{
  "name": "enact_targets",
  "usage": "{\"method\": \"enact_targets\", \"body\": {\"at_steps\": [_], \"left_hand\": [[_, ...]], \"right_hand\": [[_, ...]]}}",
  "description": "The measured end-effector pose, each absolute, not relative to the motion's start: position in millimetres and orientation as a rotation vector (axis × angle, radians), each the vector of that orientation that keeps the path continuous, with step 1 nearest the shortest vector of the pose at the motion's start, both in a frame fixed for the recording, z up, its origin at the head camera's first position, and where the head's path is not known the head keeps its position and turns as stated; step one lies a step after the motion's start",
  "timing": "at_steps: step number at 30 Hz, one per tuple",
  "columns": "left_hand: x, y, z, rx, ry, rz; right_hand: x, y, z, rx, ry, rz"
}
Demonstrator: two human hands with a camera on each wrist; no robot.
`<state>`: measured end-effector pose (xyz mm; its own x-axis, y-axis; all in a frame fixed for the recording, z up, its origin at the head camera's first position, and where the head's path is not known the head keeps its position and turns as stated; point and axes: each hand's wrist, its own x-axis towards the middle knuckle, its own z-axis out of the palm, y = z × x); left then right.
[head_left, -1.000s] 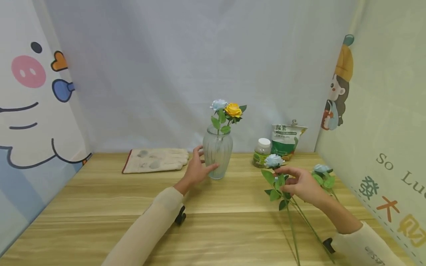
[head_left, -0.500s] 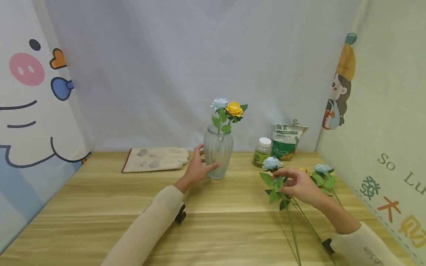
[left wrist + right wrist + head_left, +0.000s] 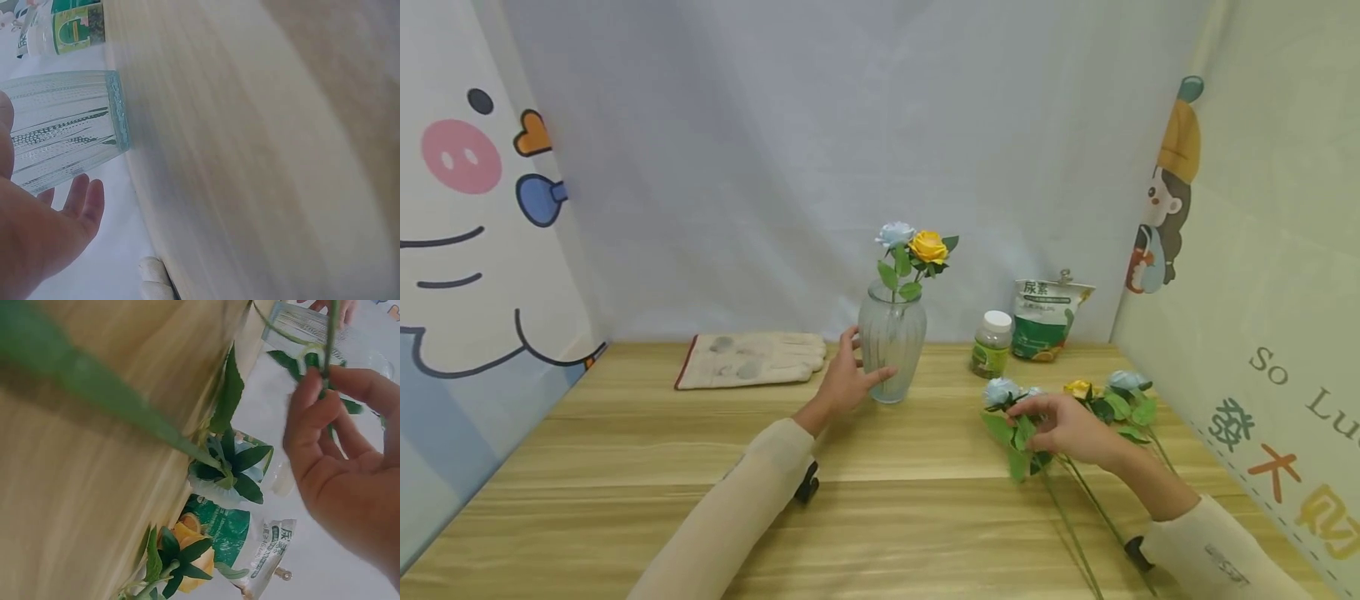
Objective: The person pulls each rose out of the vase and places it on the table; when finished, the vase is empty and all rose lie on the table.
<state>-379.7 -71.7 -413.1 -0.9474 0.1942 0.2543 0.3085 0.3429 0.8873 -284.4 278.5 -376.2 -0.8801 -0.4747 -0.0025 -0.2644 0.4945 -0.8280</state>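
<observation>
A ribbed clear glass vase (image 3: 901, 342) stands upright on the table, with a light blue rose (image 3: 895, 234) and a yellow rose (image 3: 928, 247) in it. My left hand (image 3: 844, 385) holds the vase's lower left side, thumb in front and fingers around the far side. At the right, my right hand (image 3: 1071, 429) pinches the green stem (image 3: 332, 337) of a light blue rose (image 3: 1001, 392) just under its leaves. That stem slants down toward the near edge of the view. Another light blue bloom shows partly behind the hand.
Beyond my right hand lie a yellow rose (image 3: 1078, 388) and a light blue rose (image 3: 1126, 381). A white-capped jar (image 3: 992, 346) and a clipped green-and-white pouch (image 3: 1047, 321) stand at the back. Work gloves (image 3: 748, 360) lie at the back left.
My right hand has lowered the light blue rose and shifted it slightly left, uncovering the yellow rose behind. My left hand stays at the vase.
</observation>
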Motion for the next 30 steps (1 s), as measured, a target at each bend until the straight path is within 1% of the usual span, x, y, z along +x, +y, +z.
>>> {"method": "enact_targets", "body": {"at_steps": [11, 14, 19, 25, 30], "left_hand": [[-380.2, -70.0, -413.9, -0.451, -2.512, -1.642], [-380.7, -70.6, -413.5, -0.461, -2.520, -1.615], [-381.3, -70.5, -411.6, -0.460, -2.537, -1.584], [-382.2, -69.9, -408.8, -0.472, -2.521, -1.591], [-384.0, -69.2, -415.5, -0.480, -2.525, -1.592]], "right_hand": [[-292.3, 284.1, -388.8, -0.619, 2.554, -1.111], [-289.4, 282.1, -386.0, -0.624, 2.660, -0.994], [-281.2, 276.4, -369.7, -0.637, 2.837, -0.848], [-279.4, 263.2, -349.3, -0.693, 2.885, -0.947], [-284.5, 242.4, -347.5, -0.664, 2.906, -1.147]]}}
